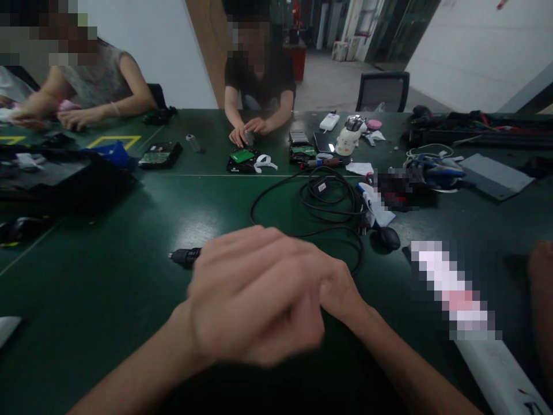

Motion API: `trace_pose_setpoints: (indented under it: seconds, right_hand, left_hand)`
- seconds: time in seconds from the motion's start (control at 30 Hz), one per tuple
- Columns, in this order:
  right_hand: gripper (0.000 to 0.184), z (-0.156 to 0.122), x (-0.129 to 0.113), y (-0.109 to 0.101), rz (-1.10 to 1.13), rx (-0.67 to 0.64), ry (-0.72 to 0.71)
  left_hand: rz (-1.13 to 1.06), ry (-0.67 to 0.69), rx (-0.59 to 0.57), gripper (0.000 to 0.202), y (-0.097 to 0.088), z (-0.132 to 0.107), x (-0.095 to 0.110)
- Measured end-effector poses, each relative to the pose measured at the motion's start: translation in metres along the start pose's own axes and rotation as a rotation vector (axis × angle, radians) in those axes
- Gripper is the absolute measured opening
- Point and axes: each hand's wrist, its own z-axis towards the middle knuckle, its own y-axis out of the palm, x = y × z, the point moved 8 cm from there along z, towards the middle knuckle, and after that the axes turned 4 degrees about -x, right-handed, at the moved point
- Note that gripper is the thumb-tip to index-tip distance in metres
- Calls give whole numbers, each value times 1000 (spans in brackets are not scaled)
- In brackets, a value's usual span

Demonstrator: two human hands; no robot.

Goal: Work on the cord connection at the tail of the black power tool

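Observation:
My left hand (254,294) is in front of me, slightly blurred, with its back toward me and its fingers curled closed. Anything inside it is hidden. Behind it, my right hand (341,288) shows only the wrist side and part of the back; its fingers are covered by the left hand. The black front end of a tool like an electric screwdriver (185,256) sticks out to the left beyond my left hand. Its rear part is hidden, and I cannot tell whether it is held or lies on the table.
The green table (108,288) bears a coiled black cable (328,202), a dark mouse (389,238), circuit-board devices (242,158) and a long white box (496,357). A black tray (64,178) stands left. Two people work across the table; one handles a small grey cylinder (249,137).

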Motion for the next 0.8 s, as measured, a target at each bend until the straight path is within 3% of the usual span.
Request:
trace_pose_setpoints:
  seconds: [0.03, 0.1, 0.23, 0.37, 0.8]
  right_hand:
    - [14, 0, 0, 0, -8, 0, -4]
    - [13, 0, 0, 2, -18, -13, -2]
    - [12, 1, 3, 4, -28, -43, 8]
    - [15, 1, 2, 3, -38, -39, 5]
    - [15, 2, 2, 3, -24, -57, 22]
  left_hand:
    - [-17, 22, -59, 20, 10, 13, -9]
    - [-71, 11, -312, 15, 44, 27, -36]
    - [-210, -54, -502, 19, 83, 20, -86]
    - [-301, -89, -528, 23, 99, 7, -98]
    - [-68, -69, -451, 13, 105, 8, -94]
